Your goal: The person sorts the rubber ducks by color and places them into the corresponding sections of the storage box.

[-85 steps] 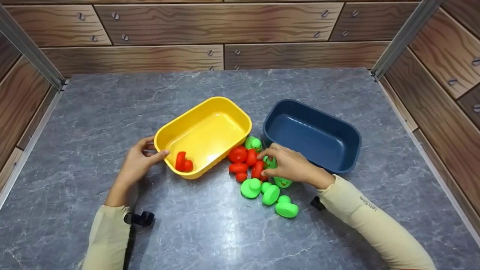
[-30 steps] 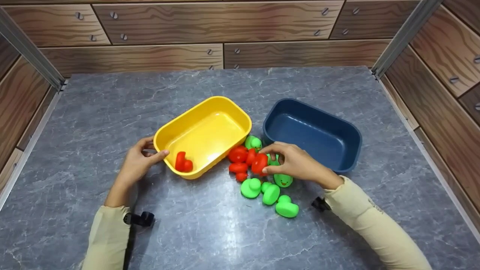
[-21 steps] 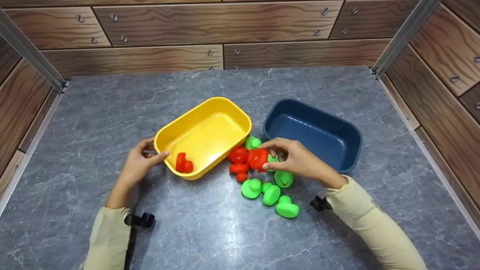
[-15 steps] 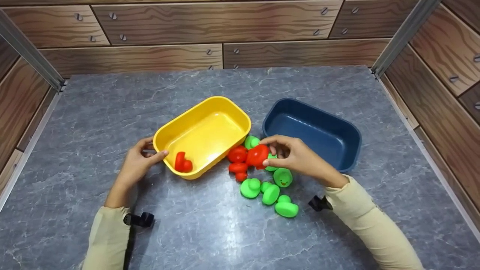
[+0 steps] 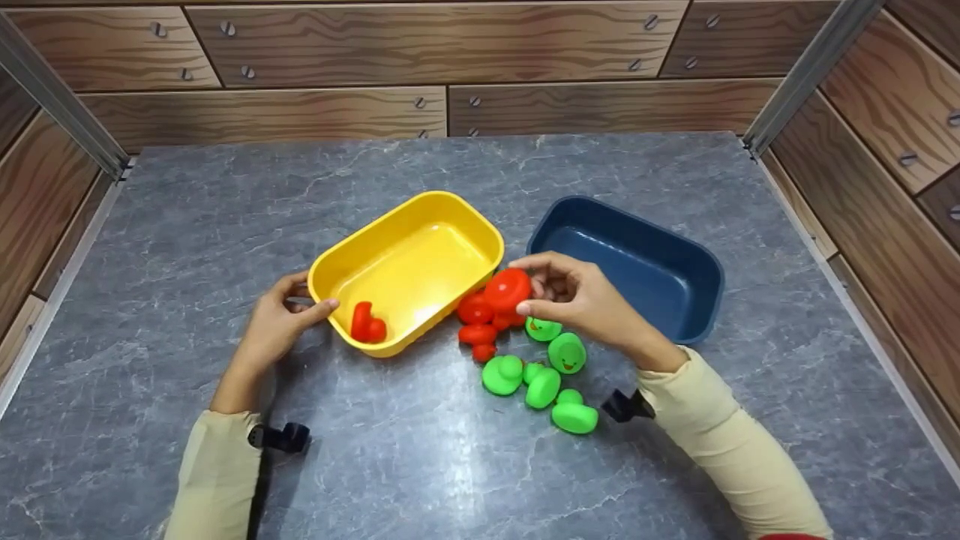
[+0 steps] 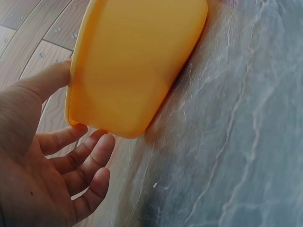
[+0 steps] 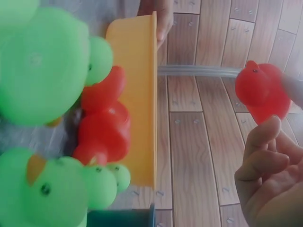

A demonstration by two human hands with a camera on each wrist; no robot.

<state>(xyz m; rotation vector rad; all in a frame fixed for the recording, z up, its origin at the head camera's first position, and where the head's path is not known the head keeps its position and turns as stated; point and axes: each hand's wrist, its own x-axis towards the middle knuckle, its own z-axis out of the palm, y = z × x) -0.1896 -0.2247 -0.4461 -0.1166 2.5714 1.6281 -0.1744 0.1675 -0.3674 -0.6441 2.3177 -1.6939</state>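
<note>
Held red duck (image 5: 508, 287) is raised farther off the pile (image 5: 477, 309) than half a second ago, now near the yellow bin (image 5: 427, 259), not inside. Right hand (image 5: 594, 301) has thumb and fingertips clamped on it. Left hand (image 5: 279, 321) grips the yellow bin, unmoved. Net: duck's free, unbinned; one other red duck (image 5: 366, 324) sits inside.

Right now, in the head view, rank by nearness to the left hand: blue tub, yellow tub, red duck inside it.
1. Yellow tub: rim held by the left hand.
2. Red duck: inside, near that hand.
3. Blue tub: to the right.
</note>
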